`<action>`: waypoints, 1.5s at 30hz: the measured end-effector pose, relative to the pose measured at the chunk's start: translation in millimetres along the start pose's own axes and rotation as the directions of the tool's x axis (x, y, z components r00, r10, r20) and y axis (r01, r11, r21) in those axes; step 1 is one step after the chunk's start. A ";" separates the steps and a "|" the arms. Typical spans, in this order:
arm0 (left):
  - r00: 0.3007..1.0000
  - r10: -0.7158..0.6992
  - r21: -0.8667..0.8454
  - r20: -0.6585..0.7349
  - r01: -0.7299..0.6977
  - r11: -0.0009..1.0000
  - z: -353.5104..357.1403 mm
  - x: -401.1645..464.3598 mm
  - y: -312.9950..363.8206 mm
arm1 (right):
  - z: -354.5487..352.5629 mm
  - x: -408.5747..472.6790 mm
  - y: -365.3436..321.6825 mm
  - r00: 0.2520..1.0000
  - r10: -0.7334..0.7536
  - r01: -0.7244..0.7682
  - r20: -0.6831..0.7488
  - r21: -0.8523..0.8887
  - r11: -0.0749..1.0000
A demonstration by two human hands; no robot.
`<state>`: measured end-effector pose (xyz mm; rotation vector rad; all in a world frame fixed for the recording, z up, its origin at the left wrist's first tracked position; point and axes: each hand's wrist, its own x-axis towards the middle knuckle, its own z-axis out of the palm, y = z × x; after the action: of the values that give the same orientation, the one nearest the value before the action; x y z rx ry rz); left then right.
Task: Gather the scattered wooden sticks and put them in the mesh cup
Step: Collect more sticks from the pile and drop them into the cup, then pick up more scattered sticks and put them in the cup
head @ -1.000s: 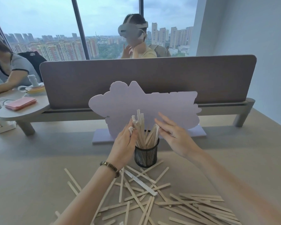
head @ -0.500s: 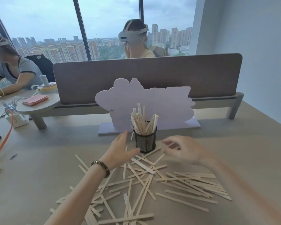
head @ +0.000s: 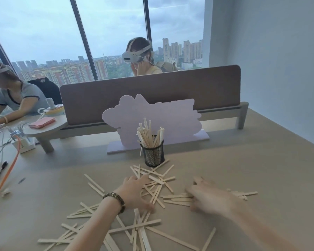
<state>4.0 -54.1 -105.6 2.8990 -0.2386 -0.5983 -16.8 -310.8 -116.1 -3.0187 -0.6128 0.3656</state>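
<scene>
Beyond our fingers we see a lilac cutout sign [head: 152, 116] before a grey divider panel [head: 152, 87]; far left, a pink notebook [head: 42, 122], orange cable [head: 9, 171], white power strip [head: 24, 144].

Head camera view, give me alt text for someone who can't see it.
Two bare hands, left hand and blurred right hand, reach down onto scattered wooden sticks on a tan table. Behind the pile, a black mesh cup stands upright, already holding a bunch of sticks, in front of a lilac cutout sign.
</scene>
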 end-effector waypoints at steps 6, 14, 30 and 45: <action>0.991 -0.119 0.056 -0.058 0.122 0.991 2.2 -7.6 7.1 | 12.7 9.9 2.4 0.988 0.005 -0.006 -0.158 -0.005 1.000; 0.984 -0.082 0.013 -0.158 0.085 0.996 6.8 4.4 8.3 | 13.7 18.0 2.5 0.964 -0.042 0.032 -0.262 -0.040 0.999; 0.949 0.089 -0.006 -0.303 -0.095 0.995 21.5 20.1 14.1 | 11.3 27.5 -11.4 0.948 -0.145 0.121 -0.285 -0.101 0.988; 0.895 0.107 -0.145 -0.433 -0.186 0.972 6.1 19.8 10.8 | 1.6 23.7 -19.8 0.948 -0.069 0.144 -0.312 0.225 0.964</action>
<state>18.2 -69.1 -116.4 2.7098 -0.3184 0.0420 -3.5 -283.4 -121.2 -2.7114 -0.6485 -0.0275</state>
